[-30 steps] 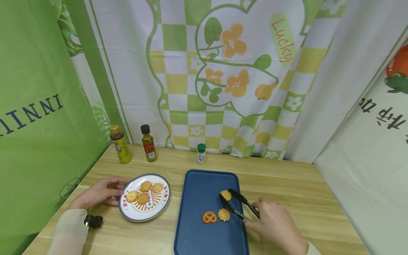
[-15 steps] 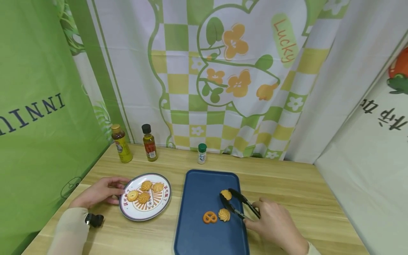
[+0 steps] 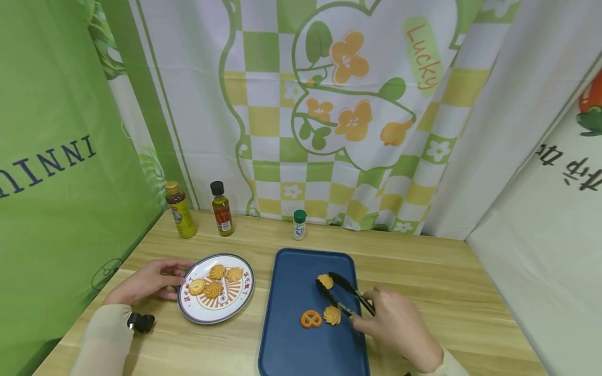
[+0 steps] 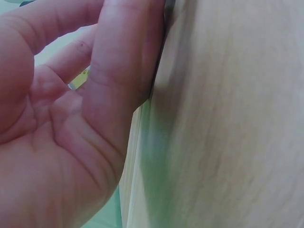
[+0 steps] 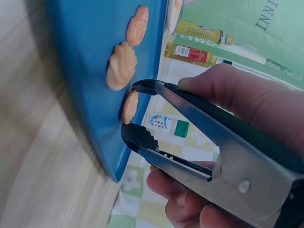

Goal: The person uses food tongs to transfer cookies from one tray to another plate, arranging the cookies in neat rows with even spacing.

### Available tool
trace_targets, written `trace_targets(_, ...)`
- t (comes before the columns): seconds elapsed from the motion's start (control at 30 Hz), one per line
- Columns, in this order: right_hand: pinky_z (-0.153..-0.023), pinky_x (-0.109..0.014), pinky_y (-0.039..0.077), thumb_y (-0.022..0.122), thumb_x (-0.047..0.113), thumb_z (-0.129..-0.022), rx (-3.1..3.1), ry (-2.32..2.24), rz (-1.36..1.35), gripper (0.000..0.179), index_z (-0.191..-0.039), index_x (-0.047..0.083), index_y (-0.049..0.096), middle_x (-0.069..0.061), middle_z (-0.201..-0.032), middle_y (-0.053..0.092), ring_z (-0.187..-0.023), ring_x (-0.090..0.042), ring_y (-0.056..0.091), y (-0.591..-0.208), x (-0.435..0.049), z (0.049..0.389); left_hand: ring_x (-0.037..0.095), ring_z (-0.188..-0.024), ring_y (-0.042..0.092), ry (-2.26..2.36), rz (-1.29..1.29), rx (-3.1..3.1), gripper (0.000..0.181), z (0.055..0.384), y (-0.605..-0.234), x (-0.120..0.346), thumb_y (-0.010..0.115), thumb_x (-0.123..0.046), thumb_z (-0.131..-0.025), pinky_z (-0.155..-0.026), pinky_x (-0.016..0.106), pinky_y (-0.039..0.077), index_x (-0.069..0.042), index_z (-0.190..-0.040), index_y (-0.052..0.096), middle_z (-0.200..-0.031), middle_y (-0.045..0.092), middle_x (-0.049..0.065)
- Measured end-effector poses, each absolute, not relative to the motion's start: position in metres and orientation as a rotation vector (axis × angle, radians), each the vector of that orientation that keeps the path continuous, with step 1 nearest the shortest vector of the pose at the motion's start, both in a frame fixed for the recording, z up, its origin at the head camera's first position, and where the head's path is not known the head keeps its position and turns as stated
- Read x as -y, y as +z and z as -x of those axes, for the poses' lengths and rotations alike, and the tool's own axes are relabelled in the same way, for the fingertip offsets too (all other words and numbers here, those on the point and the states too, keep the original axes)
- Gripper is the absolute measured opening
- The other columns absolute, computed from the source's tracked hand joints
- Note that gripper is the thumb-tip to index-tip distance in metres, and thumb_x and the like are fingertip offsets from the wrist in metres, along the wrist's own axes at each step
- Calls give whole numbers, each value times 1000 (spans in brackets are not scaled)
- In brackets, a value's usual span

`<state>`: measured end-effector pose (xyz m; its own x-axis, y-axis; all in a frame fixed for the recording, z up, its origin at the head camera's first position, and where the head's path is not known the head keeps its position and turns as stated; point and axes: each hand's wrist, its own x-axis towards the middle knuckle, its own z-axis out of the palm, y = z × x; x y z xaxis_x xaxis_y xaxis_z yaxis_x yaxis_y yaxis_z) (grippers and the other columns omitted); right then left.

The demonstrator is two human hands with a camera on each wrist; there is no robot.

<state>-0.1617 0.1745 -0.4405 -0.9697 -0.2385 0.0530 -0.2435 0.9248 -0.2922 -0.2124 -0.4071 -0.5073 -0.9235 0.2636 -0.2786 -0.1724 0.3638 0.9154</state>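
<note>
In the head view my left hand (image 3: 148, 282) holds the left rim of a white plate (image 3: 210, 312), which bears several butter cookies (image 3: 213, 289). The left wrist view shows its fingers (image 4: 116, 71) at the plate's dark edge, low over the wood. My right hand (image 3: 397, 324) grips black-tipped metal tongs (image 5: 190, 107), thumb on one arm and fingers round the other. A round cookie (image 5: 130, 107) sits between the tong tips, close over the blue tray (image 3: 293, 277). Nearer me on the tray lie a swirled cookie (image 3: 332, 315) and a pretzel (image 3: 311, 319).
Along the back of the wooden table (image 3: 404, 256) stand a yellow-labelled bottle (image 3: 181, 213), a black-capped oil bottle (image 3: 222, 210) and a small green-capped shaker (image 3: 299, 225). A patterned curtain (image 3: 329, 172) hangs just behind them. A strip of table separates plate and tray.
The tongs and the round cookie between their tips have shifted slightly left and away from me, with my right hand. My left hand keeps its place at the plate.
</note>
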Motion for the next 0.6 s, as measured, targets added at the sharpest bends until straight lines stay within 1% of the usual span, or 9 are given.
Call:
trace_targets(0.1, -58, -38, 59, 94, 49, -79, 3059, 478, -401, 54, -114, 8, 86, -9, -109, 80, -68, -13, 62, -438, -165, 164, 22, -96, 75, 1586, -87, -2251, 67, 212, -507, 408, 70, -4, -107, -83, 38, 76, 12, -165, 40, -133, 62, 25)
trace_targets(0.23, -59, -38, 61, 94, 47, -79, 3035, 470, -437, 51, -110, 8, 87, -8, -106, 80, -69, -14, 64, -438, -152, 167, 22, -95, 75, 1577, -90, -2261, 67, 213, -506, 407, 70, -4, -107, -82, 37, 76, 12, -165, 40, -132, 62, 24)
trace_targets(0.3, -59, -37, 61, 94, 43, -79, 3034, 501, -448, 49, -110, 7, 87, -8, -104, 79, -67, -15, 64, -438, -145, 168, 22, -95, 75, 1573, -91, -2267, 67, 214, -506, 406, 70, -4, -106, -82, 37, 76, 11, -165, 41, -131, 62, 23)
trace_targets(0.33, -61, -37, 63, 94, 43, -78, 3031, 498, -457, 48, -110, 7, 87, -8, -105, 80, -69, -14, 65, -438, -142, 168, 22, -95, 76, 1571, -96, -2270, 67, 215, -507, 406, 70, -5, -106, -83, 38, 76, 11, -165, 41, -130, 63, 22)
trace_targets(0.43, -60, -37, 61, 93, 41, -79, 3040, 534, -479, 47, -111, 6, 87, -10, -106, 80, -69, -15, 65, -437, -134, 168, 22, -94, 76, 1573, -79, -2271, 67, 216, -507, 405, 71, -5, -106, -83, 38, 76, 10, -164, 43, -129, 62, 21)
trace_targets(0.53, -57, -36, 58, 91, 40, -80, 3035, 560, -533, 47, -112, 5, 87, -9, -104, 78, -66, -15, 62, -437, -125, 168, 21, -94, 76, 1571, -73, -2272, 67, 215, -507, 406, 71, -5, -105, -82, 38, 76, 10, -164, 42, -129, 62, 21)
trace_targets(0.6, -55, -32, 54, 91, 40, -79, 3017, 575, -570, 48, -112, 5, 87, -8, -101, 77, -63, -13, 57, -438, -120, 169, 22, -94, 75, 1572, -77, -2269, 67, 214, -508, 406, 71, -5, -106, -82, 38, 76, 11, -164, 42, -130, 62, 22)
